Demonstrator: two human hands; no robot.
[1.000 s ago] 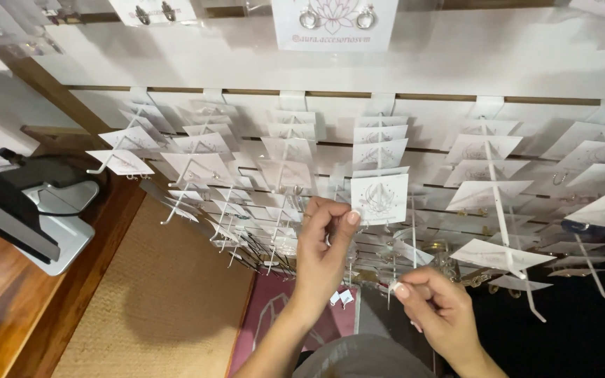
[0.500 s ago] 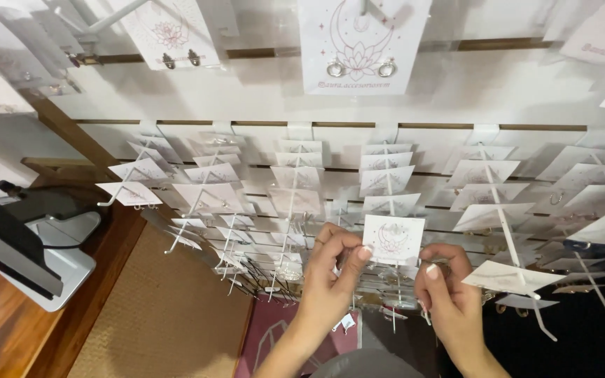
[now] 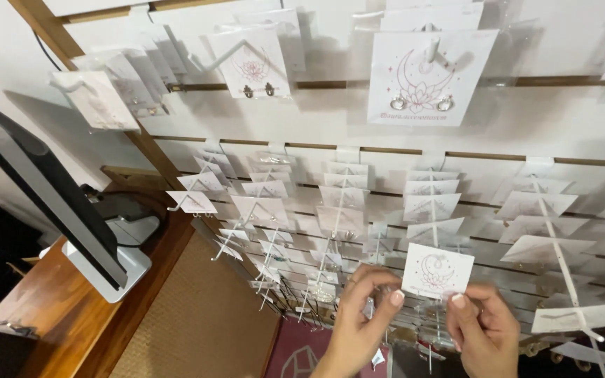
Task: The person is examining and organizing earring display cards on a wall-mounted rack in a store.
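White slatwall [image 3: 302,119] now fills the view. Both hands, the left hand [image 3: 362,318] and the right hand [image 3: 481,332], have risen, each grip pinching the earring card [image 3: 437,271] before the central pegs.

We see bright, even light on the white wall [image 3: 568,119], with soft shadows beneath the cards [image 3: 431,77]. Clear sleeves catch faint glare. Lines bow towards the edges, the monitor [image 3: 43,189] looms dark, and the lower right corner blurs.
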